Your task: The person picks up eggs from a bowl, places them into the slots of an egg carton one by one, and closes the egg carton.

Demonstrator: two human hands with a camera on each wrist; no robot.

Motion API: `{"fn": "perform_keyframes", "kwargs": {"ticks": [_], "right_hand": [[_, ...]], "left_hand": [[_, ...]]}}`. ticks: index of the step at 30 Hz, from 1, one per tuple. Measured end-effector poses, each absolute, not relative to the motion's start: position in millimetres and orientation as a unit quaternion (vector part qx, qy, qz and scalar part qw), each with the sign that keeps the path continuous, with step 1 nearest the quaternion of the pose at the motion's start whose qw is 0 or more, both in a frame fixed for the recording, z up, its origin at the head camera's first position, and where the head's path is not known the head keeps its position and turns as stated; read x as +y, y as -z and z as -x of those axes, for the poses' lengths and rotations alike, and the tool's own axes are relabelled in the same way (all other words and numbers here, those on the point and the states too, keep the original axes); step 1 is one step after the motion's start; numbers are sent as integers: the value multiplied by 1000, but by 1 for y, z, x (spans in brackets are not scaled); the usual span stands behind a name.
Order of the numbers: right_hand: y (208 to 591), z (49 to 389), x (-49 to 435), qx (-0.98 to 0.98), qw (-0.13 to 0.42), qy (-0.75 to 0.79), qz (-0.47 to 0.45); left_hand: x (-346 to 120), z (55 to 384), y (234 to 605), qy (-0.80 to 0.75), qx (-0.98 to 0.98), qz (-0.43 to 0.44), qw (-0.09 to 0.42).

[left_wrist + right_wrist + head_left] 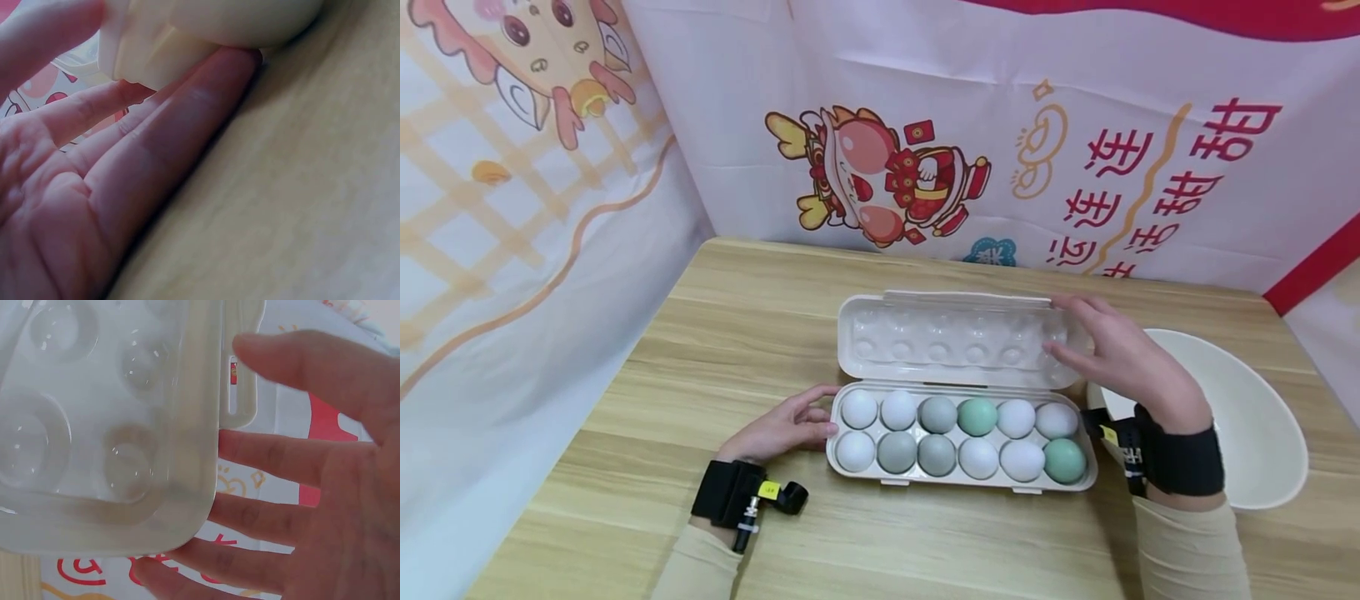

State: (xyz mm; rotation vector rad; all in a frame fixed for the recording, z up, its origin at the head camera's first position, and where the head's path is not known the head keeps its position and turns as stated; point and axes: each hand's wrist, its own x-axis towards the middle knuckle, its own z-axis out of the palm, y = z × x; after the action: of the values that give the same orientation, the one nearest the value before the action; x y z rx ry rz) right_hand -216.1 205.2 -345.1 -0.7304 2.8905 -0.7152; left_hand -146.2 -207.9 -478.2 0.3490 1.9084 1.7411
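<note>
An egg carton [895, 481] of pale plastic lies with its lid [951, 337] raised and tilted back. Two rows of eggs fill it: white eggs [860, 409], grey-green eggs [897, 452] and two green eggs [977, 416]. My left hand [786, 427] holds the carton's left end; in the left wrist view its fingers [181, 125] reach beneath the carton and the thumb lies at the rim. At the lid's right end is my right hand [1120, 350]. Its fingers [269, 456] are straight and spread against the lid's outer side, with the thumb by the slotted tab [240, 394].
A large white bowl [1255, 417] stands on the wooden table [715, 317], right of the carton and partly under my right forearm. Printed cloth [722, 100] hangs behind the table and along its left side.
</note>
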Motion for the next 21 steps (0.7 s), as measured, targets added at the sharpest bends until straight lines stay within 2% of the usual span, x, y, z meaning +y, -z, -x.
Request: {"fn": "perform_keyframes", "kwargs": {"ticks": [21], "right_hand": [[335,201,209,945,35,213,245]], "left_hand": [[-208,146,480,-669,683,-141,258]]}}
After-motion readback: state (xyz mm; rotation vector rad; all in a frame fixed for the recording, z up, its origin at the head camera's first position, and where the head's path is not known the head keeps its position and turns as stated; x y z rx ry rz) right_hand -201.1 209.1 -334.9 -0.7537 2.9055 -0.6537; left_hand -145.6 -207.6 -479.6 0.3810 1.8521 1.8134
